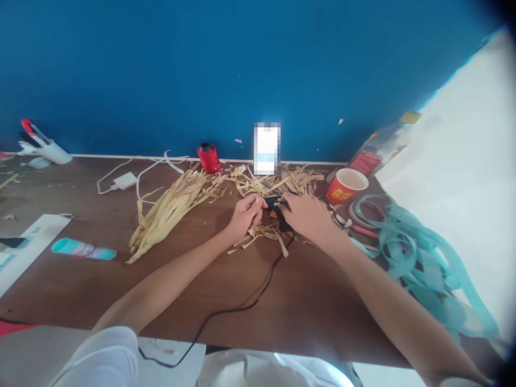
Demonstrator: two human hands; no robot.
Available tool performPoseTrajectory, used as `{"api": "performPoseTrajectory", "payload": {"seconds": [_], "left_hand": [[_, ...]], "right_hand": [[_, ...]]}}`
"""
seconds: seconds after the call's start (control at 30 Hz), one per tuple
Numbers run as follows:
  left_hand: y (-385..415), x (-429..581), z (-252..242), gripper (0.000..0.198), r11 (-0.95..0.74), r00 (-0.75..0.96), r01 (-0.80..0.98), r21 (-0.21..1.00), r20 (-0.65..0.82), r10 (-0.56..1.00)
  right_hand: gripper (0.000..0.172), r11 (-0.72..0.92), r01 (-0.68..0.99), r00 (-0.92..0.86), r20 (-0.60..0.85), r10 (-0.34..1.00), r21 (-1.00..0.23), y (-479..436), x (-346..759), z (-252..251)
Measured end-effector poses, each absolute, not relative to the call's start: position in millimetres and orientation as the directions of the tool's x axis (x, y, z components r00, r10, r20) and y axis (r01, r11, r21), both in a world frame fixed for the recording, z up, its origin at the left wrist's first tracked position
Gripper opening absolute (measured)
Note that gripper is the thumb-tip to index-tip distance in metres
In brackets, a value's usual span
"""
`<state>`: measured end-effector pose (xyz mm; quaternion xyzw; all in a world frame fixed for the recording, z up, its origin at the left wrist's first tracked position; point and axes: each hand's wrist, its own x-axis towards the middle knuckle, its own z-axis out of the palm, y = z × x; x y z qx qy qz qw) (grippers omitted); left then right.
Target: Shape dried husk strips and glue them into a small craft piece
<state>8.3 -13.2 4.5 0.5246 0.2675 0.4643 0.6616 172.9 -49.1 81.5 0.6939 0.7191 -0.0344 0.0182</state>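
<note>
My left hand [246,214] is closed in a pinch at the left end of a black corded tool [273,202]. Whatever lies between those fingertips is too small to make out. Curled over the tool's right side is my right hand [306,214], which hides much of it, so its exact kind does not show. A black cord [242,308] runs from below the right hand across the table and over its front edge. Dry husk scraps [264,235] lie under and around both hands. A bundle of pale dried husk strips [171,207] rests to the left.
On the brown table [181,290], a red roll [208,157] and a bright pixelated screen [266,149] stand at the back. A red paper cup [345,185], a bottle [382,142] and tangled teal ribbon [419,258] crowd the right. A teal roll [84,249] and white charger [124,181] lie left.
</note>
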Motion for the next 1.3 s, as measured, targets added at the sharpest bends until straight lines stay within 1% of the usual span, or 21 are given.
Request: {"api": "performPoseTrajectory", "payload": {"seconds": [0.03,0.1,0.13,0.23,0.33,0.4,0.47,0.53,0.63,0.7,0.8,0.9,1.0,1.07,1.1,1.17,1.23,1.3], "left_hand": [[-13.2,8.5,4.5,0.030,0.021,0.423,-0.337,0.941,0.131,0.897],[-13.2,8.7,4.7,0.031,0.030,0.423,-0.349,0.937,0.129,0.897],[-13.2,8.8,4.9,0.031,0.036,0.426,-0.358,0.933,0.129,0.896],[-13.0,8.9,5.8,0.031,0.056,0.435,-0.385,0.921,0.128,0.891],[-13.0,8.9,6.4,0.031,0.062,0.432,-0.392,0.918,0.124,0.893],[-13.1,8.7,6.4,0.032,0.060,0.425,-0.387,0.920,0.120,0.897],[-13.1,8.3,6.3,0.031,0.055,0.416,-0.384,0.922,0.120,0.902],[-12.8,7.8,6.6,0.029,0.049,0.407,-0.394,0.918,0.126,0.905],[-11.9,6.9,7.2,0.027,0.045,0.402,-0.421,0.906,0.142,0.905],[-11.2,6.5,7.4,0.026,0.046,0.407,-0.431,0.901,0.149,0.901],[-10.8,6.3,7.4,0.024,0.045,0.414,-0.439,0.897,0.158,0.896],[-11.4,6.6,7.7,0.024,0.044,0.410,-0.435,0.899,0.154,0.899],[-12.4,7.0,8.2,0.025,0.039,0.399,-0.433,0.901,0.152,0.904],[-12.6,7.0,8.1,0.024,0.036,0.394,-0.434,0.900,0.153,0.906],[-12.6,6.9,8.0,0.024,0.038,0.391,-0.433,0.901,0.150,0.908],[-12.1,6.7,7.7,0.025,0.046,0.386,-0.430,0.902,0.138,0.912],[-11.7,6.5,7.6,0.025,0.052,0.382,-0.429,0.902,0.129,0.915],[-11.7,6.6,7.7,0.024,0.051,0.385,-0.428,0.902,0.131,0.914]], "right_hand": [[0.036,0.058,0.998,-0.062,-0.095,0.994,-0.040,-47.8,179.4,86.7],[0.031,0.077,0.996,-0.081,-0.114,0.990,-0.036,-45.6,192.0,94.3],[0.028,0.086,0.996,-0.091,-0.146,0.985,-0.037,-44.7,197.3,96.4],[0.025,0.106,0.994,-0.112,-0.192,0.975,-0.041,-43.1,206.3,96.7],[0.024,0.192,0.979,-0.199,-0.114,0.973,-0.075,-41.1,202.6,90.1],[0.024,0.337,0.934,-0.343,-0.034,0.939,-0.122,-39.4,195.6,83.6],[0.023,0.447,0.887,-0.448,0.025,0.894,-0.116,-37.7,188.6,76.5],[0.025,0.511,0.855,-0.509,0.040,0.860,-0.089,-36.4,184.2,70.0],[0.030,0.572,0.814,-0.575,0.000,0.818,-0.099,-35.6,183.0,63.3],[0.033,0.598,0.794,-0.603,-0.026,0.797,-0.108,-35.8,183.6,61.5],[0.035,0.612,0.787,-0.617,-0.066,0.784,-0.083,-37.2,183.4,61.6],[0.028,0.612,0.789,-0.615,-0.090,0.784,-0.055,-38.8,181.1,61.5],[0.023,0.626,0.779,-0.626,-0.058,0.777,-0.031,-38.5,179.3,60.9],[0.022,0.627,0.778,-0.628,-0.012,0.778,-0.046,-37.4,179.7,62.6],[0.021,0.619,0.782,-0.620,0.016,0.785,-0.075,-36.9,180.3,64.8],[0.017,0.574,0.797,-0.572,0.068,0.817,-0.187,-36.6,182.2,71.9],[0.015,0.486,0.795,-0.481,0.111,0.870,-0.364,-37.3,184.2,80.4],[0.016,0.378,0.738,-0.359,0.150,0.921,-0.559,-38.2,185.2,87.0]]}}
